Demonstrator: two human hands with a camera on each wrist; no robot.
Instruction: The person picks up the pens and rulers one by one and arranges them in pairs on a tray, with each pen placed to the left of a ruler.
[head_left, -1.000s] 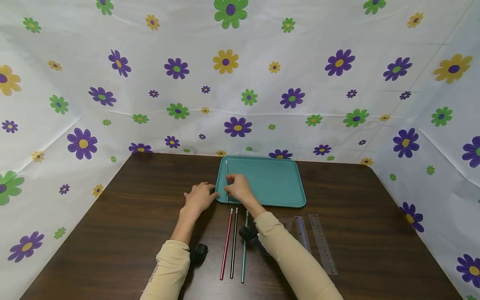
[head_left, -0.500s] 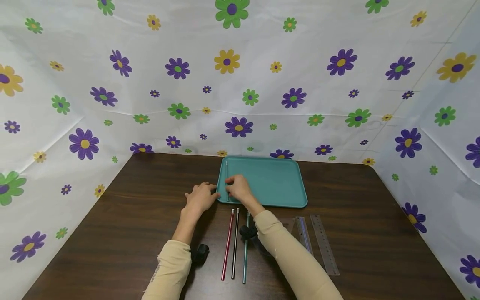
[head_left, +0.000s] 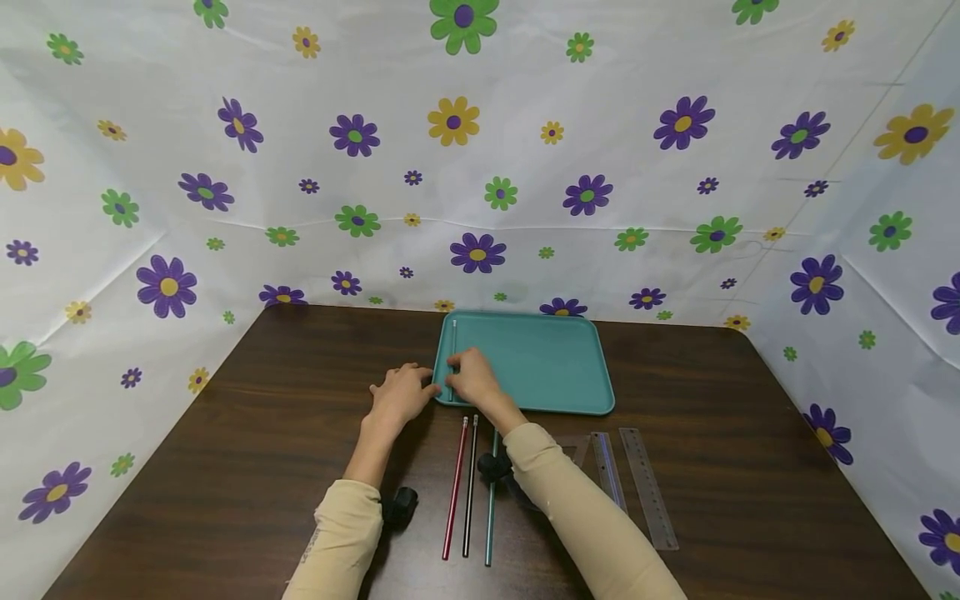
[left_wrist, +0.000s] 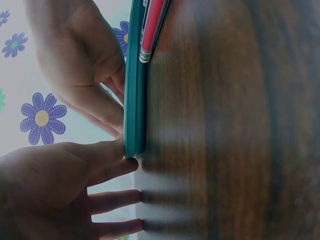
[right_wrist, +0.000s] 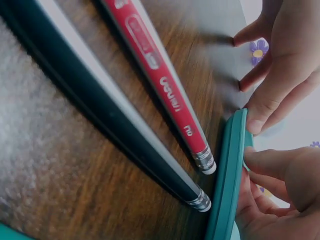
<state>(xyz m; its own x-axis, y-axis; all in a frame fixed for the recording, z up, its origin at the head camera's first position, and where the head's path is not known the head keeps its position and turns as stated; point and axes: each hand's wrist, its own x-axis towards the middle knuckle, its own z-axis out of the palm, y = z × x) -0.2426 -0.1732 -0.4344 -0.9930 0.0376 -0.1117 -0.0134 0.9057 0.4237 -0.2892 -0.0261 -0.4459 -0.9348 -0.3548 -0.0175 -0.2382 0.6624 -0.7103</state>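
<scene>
Two hands at the teal tray's [head_left: 540, 358] near-left corner — right hand [head_left: 472, 379] pinching a pale pencil [head_left: 453, 342] lying along the left rim, long axis pointing away, left hand [head_left: 401, 393] open, fingertips against the corner — wrist views show that contact, head view doesn't.

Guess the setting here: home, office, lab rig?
Probably a staged recording booth, not a lived-in room. Flower-print sheeting walls in a dark wooden table on three sides. On it lie only a teal tray, three pencils and clear rulers, laid in neat rows.
</scene>
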